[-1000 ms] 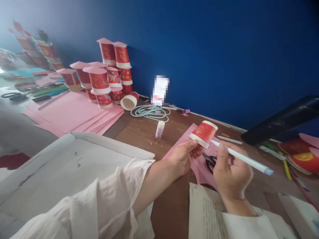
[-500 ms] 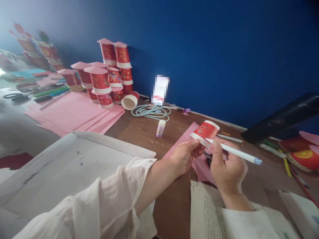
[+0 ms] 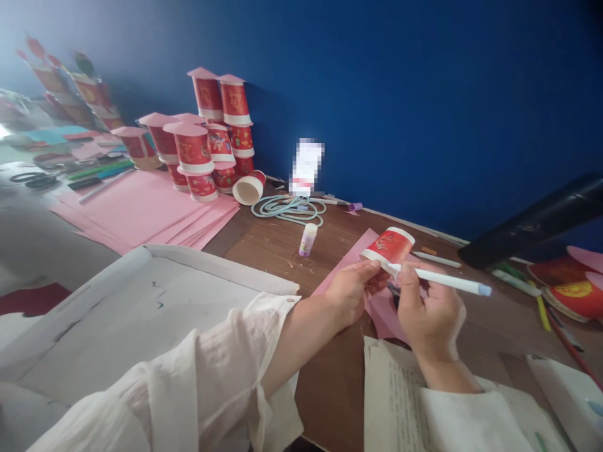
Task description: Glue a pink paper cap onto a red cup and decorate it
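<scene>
Tilted on its side, a red paper cup [image 3: 390, 245] with a white rim is gripped at that rim by my left hand [image 3: 352, 290]. My right hand [image 3: 431, 307] pinches a white marker pen [image 3: 447, 280], its pale blue end pointing right. The pen's tip meets the cup near the white rim; whether it touches is too fine to tell. Beneath both hands lies pink paper [image 3: 384, 314], with dark scissors [image 3: 394, 295] partly hidden by my fingers. A glue stick [image 3: 308, 240] stands uncapped on the table, left of the cup.
Stacked red cups with pink paper tops [image 3: 192, 150] stand at back left beside pink sheets [image 3: 127, 207]. A lit phone [image 3: 307, 166] leans on the blue wall behind a coiled cable [image 3: 287, 210]. A white tray [image 3: 155, 301] lies left, printed pages [image 3: 389, 389] in front, a black cylinder [image 3: 537, 220] right.
The marker has tilted to lie flatter, its back end rising slightly and its tip shifting along the cup's rim. My left hand keeps its hold. The whole view has shifted a little.
</scene>
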{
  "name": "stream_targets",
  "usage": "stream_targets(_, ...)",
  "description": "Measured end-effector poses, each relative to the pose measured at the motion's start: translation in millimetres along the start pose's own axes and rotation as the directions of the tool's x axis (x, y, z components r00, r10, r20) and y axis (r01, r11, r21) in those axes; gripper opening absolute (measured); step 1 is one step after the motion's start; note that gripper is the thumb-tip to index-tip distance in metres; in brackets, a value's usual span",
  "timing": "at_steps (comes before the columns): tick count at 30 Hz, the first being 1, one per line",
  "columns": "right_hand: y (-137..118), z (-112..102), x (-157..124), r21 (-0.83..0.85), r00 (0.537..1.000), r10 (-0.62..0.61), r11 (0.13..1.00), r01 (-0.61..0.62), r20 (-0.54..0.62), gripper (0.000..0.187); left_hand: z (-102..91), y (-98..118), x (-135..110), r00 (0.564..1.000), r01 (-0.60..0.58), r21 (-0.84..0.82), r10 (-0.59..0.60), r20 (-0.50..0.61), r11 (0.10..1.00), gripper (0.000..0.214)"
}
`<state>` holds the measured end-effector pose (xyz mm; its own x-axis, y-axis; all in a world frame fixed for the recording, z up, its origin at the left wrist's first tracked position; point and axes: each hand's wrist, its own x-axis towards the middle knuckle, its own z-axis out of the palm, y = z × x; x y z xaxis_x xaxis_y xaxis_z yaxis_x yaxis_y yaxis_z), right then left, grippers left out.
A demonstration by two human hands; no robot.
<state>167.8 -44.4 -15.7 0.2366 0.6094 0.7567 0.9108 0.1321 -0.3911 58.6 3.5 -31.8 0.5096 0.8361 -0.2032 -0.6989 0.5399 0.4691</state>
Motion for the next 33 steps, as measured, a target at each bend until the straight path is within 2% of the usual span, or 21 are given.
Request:
stream_targets(6, -1.5, -0.6, 0.0, -0.017, 1.000, 0.021, 1.000, -0.021, 0.004, 0.030, 0.2, 0.0, -0.3, 1.000, 0.009, 0.004, -0.009, 0.010, 1.000, 0.019)
stream_targets(11, -1.0, 0.8, 0.3, -0.079, 0.998, 0.023, 0.997, -0.027, -0.058, 0.033, 1.5, 1.3, -1.5, 0.999, 0.022, 0.016, -0.021, -0.024, 1.000, 0.015)
stream_targets(16, -0.3, 2.1, -0.4, -0.050, 1.000, 0.006, 0.999, -0.007, -0.029, 0.031, 2.9, 2.7, -1.3, 0.999, 0.024, -0.002, -0.024, -0.028, 1.000, 0.011)
stream_targets(21, 3.3, 4.0, -2.2, -0.125, 0.994, 0.015, 0.992, -0.028, -0.106, 0.038, 3.9, 5.1, -2.9, 0.998, 0.038, 0.000, -0.038, -0.051, 0.999, 0.010)
stream_targets(26, -1.6, 2.4, -0.3, -0.057, 0.999, 0.011, 0.998, -0.014, -0.052, 0.033, 1.0, 1.9, -1.2, 0.999, 0.041, 0.010, -0.040, -0.015, 0.999, 0.011)
stream_targets(33, -2.0, 2.1, -1.6, -0.094, 0.995, -0.012, 0.996, 0.003, -0.097, 0.031, 4.4, 4.3, -2.9, 0.998, 0.036, 0.000, -0.035, -0.053, 0.999, 0.009)
